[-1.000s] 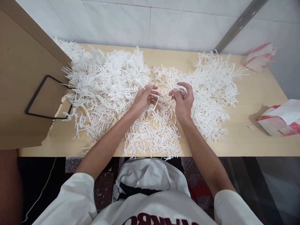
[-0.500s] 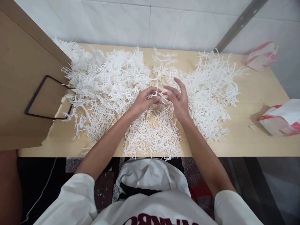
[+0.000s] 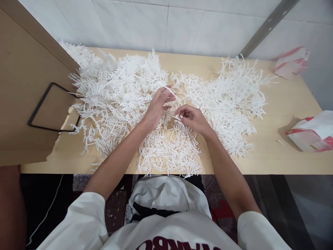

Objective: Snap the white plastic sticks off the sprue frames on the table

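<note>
My left hand (image 3: 156, 107) is over the middle of the table, its fingers curved and partly apart. A thin white branched plastic piece (image 3: 171, 92) lies across its fingertips, seemingly held between them. To the right and slightly nearer me, my right hand (image 3: 194, 118) has thumb and fingers pinched at a thin white strand (image 3: 177, 118). Whether that strand belongs to the same branched piece, I cannot tell. Below both hands spreads a layer of short white sticks (image 3: 169, 152). Heaps of branched white pieces lie to the left (image 3: 122, 83) and right (image 3: 231, 100).
A cardboard box (image 3: 26, 69) with a black wire frame (image 3: 39, 104) stands at the left. Two red-and-white paper bags sit at the right, one near (image 3: 309, 133) and one far (image 3: 292, 64). A tiled wall (image 3: 145, 24) and a metal post (image 3: 267, 27) border the wooden table (image 3: 273, 152).
My left hand has moved up and opened its fingers somewhat. My right hand has come down and closed from spread fingers into a pinch. A blurred white branch beyond the hands is gone from there.
</note>
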### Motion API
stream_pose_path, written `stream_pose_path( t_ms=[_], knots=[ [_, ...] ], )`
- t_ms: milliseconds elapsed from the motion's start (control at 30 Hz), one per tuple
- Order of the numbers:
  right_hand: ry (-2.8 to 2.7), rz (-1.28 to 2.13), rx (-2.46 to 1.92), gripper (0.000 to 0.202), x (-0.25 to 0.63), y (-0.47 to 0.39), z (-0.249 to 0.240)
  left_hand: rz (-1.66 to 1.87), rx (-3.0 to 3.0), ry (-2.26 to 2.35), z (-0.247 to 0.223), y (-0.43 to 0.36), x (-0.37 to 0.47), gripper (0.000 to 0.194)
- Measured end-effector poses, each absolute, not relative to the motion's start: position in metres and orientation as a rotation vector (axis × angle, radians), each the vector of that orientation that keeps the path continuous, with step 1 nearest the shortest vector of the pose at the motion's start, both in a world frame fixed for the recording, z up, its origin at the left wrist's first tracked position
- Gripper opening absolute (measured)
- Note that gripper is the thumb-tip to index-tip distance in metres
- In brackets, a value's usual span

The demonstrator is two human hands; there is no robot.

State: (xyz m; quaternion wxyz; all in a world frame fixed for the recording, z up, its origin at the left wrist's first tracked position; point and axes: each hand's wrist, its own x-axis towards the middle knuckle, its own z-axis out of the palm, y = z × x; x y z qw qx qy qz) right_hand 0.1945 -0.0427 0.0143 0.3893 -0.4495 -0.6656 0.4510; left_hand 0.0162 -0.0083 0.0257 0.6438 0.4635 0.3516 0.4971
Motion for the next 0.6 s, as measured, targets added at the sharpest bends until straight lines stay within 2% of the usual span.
stream_pose_path(
  t_ms=[133, 267, 433, 600],
  knots=[
    [-1.865, 1.209, -1.133, 0.024, 0.192, -0.048, 0.018, 1.225, 0.975, 0.844, 0.024, -0.009, 0.015, 0.033],
    [-1.819, 1.174, -1.086, 0.009, 0.192, -0.051, 0.016, 1.192, 1.021, 0.842, 0.017, -0.007, 0.015, 0.024],
    [-1.449, 0.779, -1.133, 0.027, 0.191, -0.046, 0.01, 0.968, 1.177, 0.749, 0.017, -0.011, 0.017, 0.035],
    [-1.517, 0.734, -1.219, 0.042, 0.188, -0.038, 0.006, 0.827, 1.486, 0.696, 0.013, -0.013, 0.019, 0.018]
  ],
)
